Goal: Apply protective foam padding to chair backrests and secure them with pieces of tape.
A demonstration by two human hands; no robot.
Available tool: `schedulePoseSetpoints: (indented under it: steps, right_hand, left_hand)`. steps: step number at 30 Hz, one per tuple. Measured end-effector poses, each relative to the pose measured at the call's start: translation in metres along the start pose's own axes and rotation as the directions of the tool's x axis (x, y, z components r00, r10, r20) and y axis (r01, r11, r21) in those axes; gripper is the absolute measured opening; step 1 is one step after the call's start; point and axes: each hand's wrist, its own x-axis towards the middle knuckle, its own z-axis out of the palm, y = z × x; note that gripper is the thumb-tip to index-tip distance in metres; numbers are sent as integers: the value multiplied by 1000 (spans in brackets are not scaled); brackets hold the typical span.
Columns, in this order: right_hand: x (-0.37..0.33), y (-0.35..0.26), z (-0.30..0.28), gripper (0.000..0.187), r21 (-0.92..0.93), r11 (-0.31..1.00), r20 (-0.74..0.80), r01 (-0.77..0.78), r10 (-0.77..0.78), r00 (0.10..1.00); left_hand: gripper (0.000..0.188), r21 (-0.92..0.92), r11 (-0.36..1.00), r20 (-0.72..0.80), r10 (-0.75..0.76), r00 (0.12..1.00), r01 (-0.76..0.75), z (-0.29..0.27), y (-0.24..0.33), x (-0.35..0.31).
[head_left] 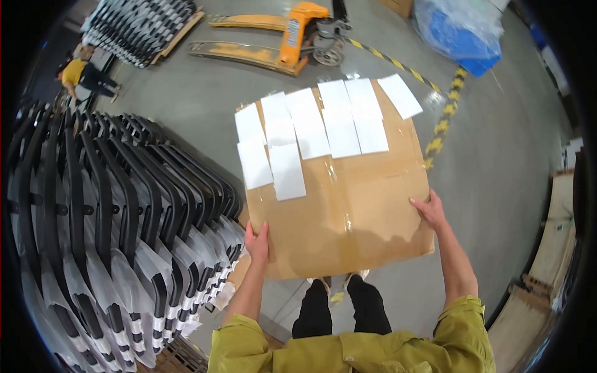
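A large flat sheet of brown cardboard (385, 205) is held out in front of me at about waist height, above the floor. My left hand (257, 241) grips its left edge near the lower corner, thumb on top. At the right edge my right hand (430, 210) closes on it the same way, with the fingers hidden underneath. Several white paper labels (342, 130) lie over the far half of the sheet, some overlapping, and one sticks out past the far right corner. Clear tape (339, 199) runs down the middle.
On my left stands a dense row of black curved metal frames (124, 193) partly wrapped in white film. Ahead is an orange pallet jack (295, 37). Blue plastic-wrapped goods (463, 37) stand far right, beside yellow-black floor tape (444, 121). A person in yellow (81, 71) bends far left.
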Motion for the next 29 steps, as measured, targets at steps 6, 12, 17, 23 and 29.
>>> schedulePoseSetpoints:
  steps: [6,12,17,23,29]
  right_hand:
    - [26,3,7,55,18,998,71,60,-62,996]
    - [39,17,-14,55,72,996,197,54,-68,978]
    - [70,33,-45,42,-519,787,86,334,-341,936]
    - [64,-272,-171,14,331,459,135,825,-888,440]
    - [-13,-382,-363,11,-87,-326,-308,941,-890,-337]
  left_hand:
    - [55,462,882,-194,-4,981,95,-8,2,0]
    - [65,481,866,-186,-53,981,138,10,3,-2]
    - [63,496,868,-472,249,845,21,-8,-7,-35]
    - [40,336,941,-643,190,742,50,50,82,-135]
    - [33,121,989,-115,95,989,-81,270,197,-89]
